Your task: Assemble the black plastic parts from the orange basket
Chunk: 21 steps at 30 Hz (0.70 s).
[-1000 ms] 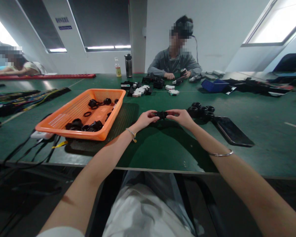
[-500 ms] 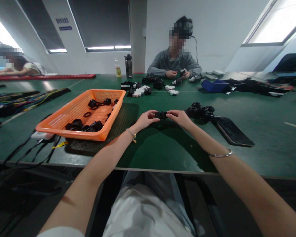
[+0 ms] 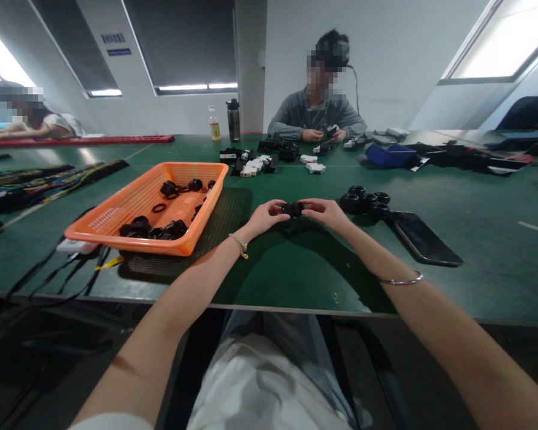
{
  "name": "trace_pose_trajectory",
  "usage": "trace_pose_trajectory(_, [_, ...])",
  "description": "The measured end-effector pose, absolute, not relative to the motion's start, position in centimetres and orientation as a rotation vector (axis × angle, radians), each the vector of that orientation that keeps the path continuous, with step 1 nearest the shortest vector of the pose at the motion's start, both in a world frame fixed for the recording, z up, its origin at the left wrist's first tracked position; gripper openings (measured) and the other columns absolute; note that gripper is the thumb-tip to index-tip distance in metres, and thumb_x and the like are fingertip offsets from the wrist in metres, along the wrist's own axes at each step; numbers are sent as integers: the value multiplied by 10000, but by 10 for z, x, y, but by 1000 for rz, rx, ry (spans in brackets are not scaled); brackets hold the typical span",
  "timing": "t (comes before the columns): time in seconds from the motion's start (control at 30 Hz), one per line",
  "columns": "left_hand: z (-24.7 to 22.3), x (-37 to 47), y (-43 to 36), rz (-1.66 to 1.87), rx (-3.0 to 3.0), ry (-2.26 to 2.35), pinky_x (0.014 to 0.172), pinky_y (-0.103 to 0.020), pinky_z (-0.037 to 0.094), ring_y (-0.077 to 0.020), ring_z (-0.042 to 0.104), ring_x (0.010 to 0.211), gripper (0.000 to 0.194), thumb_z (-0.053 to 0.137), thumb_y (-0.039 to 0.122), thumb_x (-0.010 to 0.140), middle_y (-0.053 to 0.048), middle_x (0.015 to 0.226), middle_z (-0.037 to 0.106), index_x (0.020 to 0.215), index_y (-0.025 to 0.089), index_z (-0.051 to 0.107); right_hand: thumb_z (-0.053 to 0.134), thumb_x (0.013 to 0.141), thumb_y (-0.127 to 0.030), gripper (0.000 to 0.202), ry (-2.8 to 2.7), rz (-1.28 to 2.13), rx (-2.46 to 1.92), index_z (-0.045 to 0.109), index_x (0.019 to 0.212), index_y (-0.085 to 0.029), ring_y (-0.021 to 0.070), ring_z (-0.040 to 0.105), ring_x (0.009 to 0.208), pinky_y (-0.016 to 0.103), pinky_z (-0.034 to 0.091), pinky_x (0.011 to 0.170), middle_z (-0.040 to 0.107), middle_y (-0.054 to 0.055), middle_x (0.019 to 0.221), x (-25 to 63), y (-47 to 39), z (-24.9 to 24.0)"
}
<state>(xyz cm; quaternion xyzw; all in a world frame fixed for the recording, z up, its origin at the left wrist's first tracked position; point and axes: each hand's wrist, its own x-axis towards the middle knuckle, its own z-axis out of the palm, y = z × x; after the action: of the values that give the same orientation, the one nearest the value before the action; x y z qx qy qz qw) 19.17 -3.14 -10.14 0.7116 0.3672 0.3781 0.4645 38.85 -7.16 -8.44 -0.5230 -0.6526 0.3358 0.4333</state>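
Between my two hands is a small black plastic part (image 3: 292, 209), held just above the green table. My left hand (image 3: 268, 217) pinches its left end between thumb and fingers. On the opposite end, the thumb and fingers of my right hand (image 3: 323, 212) are closed. The part's fine detail is too small and dark to make out. Several round black fittings (image 3: 364, 202) lie in a cluster to the right of my right hand. To my left, an orange plastic basket (image 3: 189, 243) holds black ring-like parts (image 3: 174, 229) and a loose black ring (image 3: 159, 208).
A black smartphone (image 3: 424, 237) lies right of the fittings. White and black parts (image 3: 256, 165) sit farther back, near a blue bin (image 3: 388, 155). A co-worker (image 3: 316, 113) sits opposite. Bundled wires (image 3: 49, 182) lie at left, and two bottles (image 3: 234, 119) stand at the back.
My right fingers have shifted slightly on the black part, and the thumb sits a little differently. My left hand and everything else look the same.
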Motion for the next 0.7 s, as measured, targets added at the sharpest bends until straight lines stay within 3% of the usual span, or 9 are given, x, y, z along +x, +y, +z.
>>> trace_pose_trajectory(0.17, [-101, 191, -32, 923, 1744, 902, 725, -265, 447, -98, 554, 692, 432, 703, 200, 633, -14, 789, 623, 1044, 134, 587, 683, 624, -333, 471, -1672, 852, -1305, 673, 1060, -155, 198, 645, 751, 355, 513, 737, 715, 56, 832, 392, -71, -85])
trace_pose_trajectory(0.37, [-105, 190, -29, 934, 1740, 851, 788, -296, 460, -112, 578, 746, 438, 712, 199, 628, -33, 837, 633, 1043, 138, 588, 669, 654, -311, 358, -1708, 734, -1350, 707, 977, -160, 250, 648, 924, 407, 487, 873, 715, 79, 983, 391, -69, -84])
trace_pose_trajectory(0.7, [-105, 190, -28, 920, 1751, 851, 790, -311, 469, -118, 584, 752, 456, 719, 199, 624, -48, 871, 632, 1058, 142, 588, 657, 673, -322, 281, -1738, 686, -1343, 722, 905, -178, 248, 656, 887, 414, 486, 868, 725, 65, 936, 392, -69, -85])
